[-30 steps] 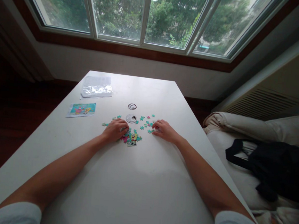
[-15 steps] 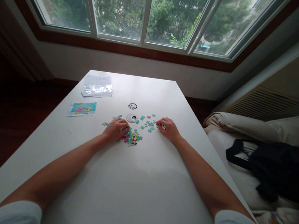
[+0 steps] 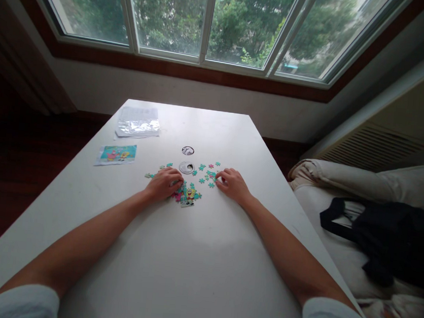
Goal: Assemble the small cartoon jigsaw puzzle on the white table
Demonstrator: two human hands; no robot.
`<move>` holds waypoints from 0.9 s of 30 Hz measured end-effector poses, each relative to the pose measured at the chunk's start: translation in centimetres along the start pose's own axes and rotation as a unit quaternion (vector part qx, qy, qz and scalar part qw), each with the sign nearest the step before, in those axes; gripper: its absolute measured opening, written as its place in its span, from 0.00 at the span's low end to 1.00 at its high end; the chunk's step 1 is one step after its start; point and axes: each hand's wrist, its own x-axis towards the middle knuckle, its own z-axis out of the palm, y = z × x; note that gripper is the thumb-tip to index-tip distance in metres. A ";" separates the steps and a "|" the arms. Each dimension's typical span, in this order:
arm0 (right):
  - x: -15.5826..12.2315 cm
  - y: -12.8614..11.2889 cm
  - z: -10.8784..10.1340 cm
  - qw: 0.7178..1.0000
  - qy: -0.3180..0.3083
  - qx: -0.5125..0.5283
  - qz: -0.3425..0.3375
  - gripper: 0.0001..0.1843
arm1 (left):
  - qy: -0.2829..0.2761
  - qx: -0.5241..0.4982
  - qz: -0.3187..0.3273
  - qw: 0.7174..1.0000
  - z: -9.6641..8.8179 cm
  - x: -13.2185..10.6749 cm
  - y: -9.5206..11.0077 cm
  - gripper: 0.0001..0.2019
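A partly joined jigsaw puzzle with cartoon figures lies on the white table. My left hand rests at its upper left side, fingers curled down and closed on the puzzle's edge, which they partly cover. Loose turquoise jigsaw pieces are scattered to the right of and beyond the puzzle. Among the rightmost ones is my right hand, its thumb and fingers bent together at the tabletop; whatever is at the fingertips is too small to make out. A few more pieces lie left of my left hand.
Beyond the pieces stand a round tin and a round disc, perhaps its lid. Left of them lies a cartoon picture sheet, with a clear plastic bag over paper farther back. A dark garment lies on the pale sofa.
My right hand has shifted slightly left, over pieces that showed before, and its fingertips are closer to the loose cluster. My left hand has stayed at the puzzle.
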 end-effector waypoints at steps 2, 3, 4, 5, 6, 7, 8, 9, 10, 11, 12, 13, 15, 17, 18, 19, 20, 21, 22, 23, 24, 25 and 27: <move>0.0 0.1 0.1 1.000 0.000 0.004 -0.010 0.09 | 0.000 -0.001 -0.001 1.000 0.0 0.0 0.0 0.09; -0.1 0.2 0.1 1.000 0.001 0.007 -0.018 0.11 | 0.000 -0.001 -0.002 1.000 -0.1 0.0 0.1 0.09; -0.1 0.3 0.2 1.000 0.002 0.009 -0.025 0.13 | 0.000 -0.001 -0.002 1.000 -0.1 0.0 0.1 0.10; -0.1 0.4 0.3 0.999 0.004 0.012 -0.030 0.14 | 0.000 0.000 -0.002 1.000 -0.2 0.0 0.2 0.10; -0.1 0.5 0.3 0.999 0.008 0.014 -0.031 0.15 | 0.000 0.000 -0.002 1.000 -0.2 0.0 0.2 0.10; -0.2 0.6 0.3 0.999 0.014 0.016 -0.027 0.14 | 0.000 0.000 -0.002 1.000 -0.2 0.0 0.3 0.10; -0.2 0.6 0.3 0.999 0.022 0.016 -0.019 0.13 | 0.000 -0.001 -0.001 1.000 -0.2 0.0 0.3 0.10; -0.2 0.6 0.3 0.999 0.027 0.014 -0.011 0.11 | 0.000 -0.002 -0.001 1.000 -0.2 0.0 0.3 0.10; -0.2 0.6 0.3 0.999 0.030 0.012 -0.004 0.08 | 0.000 -0.002 -0.001 1.000 -0.2 0.0 0.3 0.10; -0.2 0.6 0.3 0.999 0.030 0.009 0.001 0.06 | 0.000 -0.002 -0.001 1.000 -0.2 0.0 0.3 0.10; -0.2 0.6 0.3 1.000 0.027 0.006 0.003 0.04 | 0.000 -0.002 -0.002 1.000 -0.2 0.0 0.3 0.10; -0.2 0.5 0.2 1.000 0.023 0.004 0.002 0.05 | 0.001 -0.001 -0.002 1.000 -0.1 0.0 0.2 0.10; -0.2 0.5 0.2 1.000 0.018 0.005 -0.001 0.06 | -0.001 0.000 -0.002 1.000 -0.1 0.0 0.2 0.10; -0.1 0.5 0.2 1.000 0.014 0.011 -0.009 0.06 | -0.002 0.001 0.000 1.000 -0.1 0.0 0.1 0.10; -0.1 0.5 0.2 1.000 0.012 0.013 -0.014 0.07 | -0.002 0.002 0.001 1.000 -0.1 0.0 0.1 0.10; -0.1 0.6 0.3 1.000 0.012 0.015 -0.019 0.08 | -0.001 0.001 0.001 1.000 -0.1 0.0 0.1 0.10; -0.2 0.6 0.3 1.000 0.012 0.016 -0.022 0.09 | 0.000 0.000 0.001 1.000 -0.1 0.0 0.1 0.10; -0.2 0.6 0.4 1.000 0.014 0.016 -0.023 0.10 | 0.001 -0.001 0.001 1.000 -0.1 0.0 0.1 0.09; -0.2 0.7 0.5 0.999 0.019 0.017 -0.020 0.12 | 0.002 -0.002 0.001 1.000 -0.1 0.0 0.1 0.09; -0.2 0.7 0.5 0.999 0.025 0.019 -0.016 0.13 | 0.002 -0.002 0.002 1.000 -0.1 0.0 0.1 0.09; -0.2 0.8 0.6 0.999 0.032 0.021 -0.011 0.14 | 0.002 -0.002 0.003 1.000 0.0 -0.1 0.1 0.09; -0.2 0.9 0.6 0.999 0.038 0.023 -0.005 0.14 | 0.002 -0.001 0.003 1.000 0.0 -0.1 0.1 0.09; -0.2 1.1 0.6 0.998 0.050 0.026 0.006 0.15 | 0.003 0.001 0.003 1.000 0.0 -0.1 0.0 0.09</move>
